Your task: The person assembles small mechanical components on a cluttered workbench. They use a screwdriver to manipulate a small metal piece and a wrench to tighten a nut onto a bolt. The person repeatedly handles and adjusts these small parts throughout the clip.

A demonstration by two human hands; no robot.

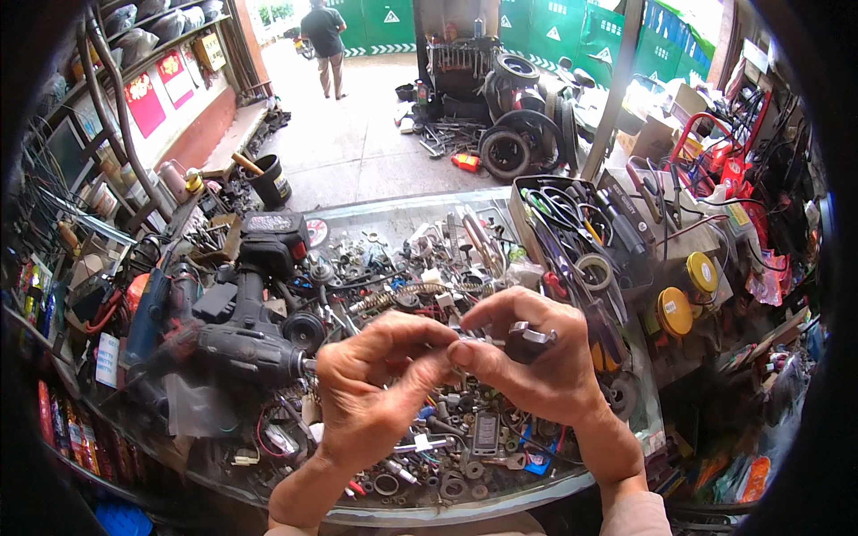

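Head view: both hands meet above the cluttered glass counter [572, 482]. The right hand [536, 357] has its grip clenched on a small grey metal fitting [529, 339]; the left hand [380, 375] pinches its near end. Judged mid-assembly; turning it needs steady counter-hold.

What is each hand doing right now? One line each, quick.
Left hand: fingers pinched together on a small part, too small to identify.
Right hand: closed around a small grey metal piece.
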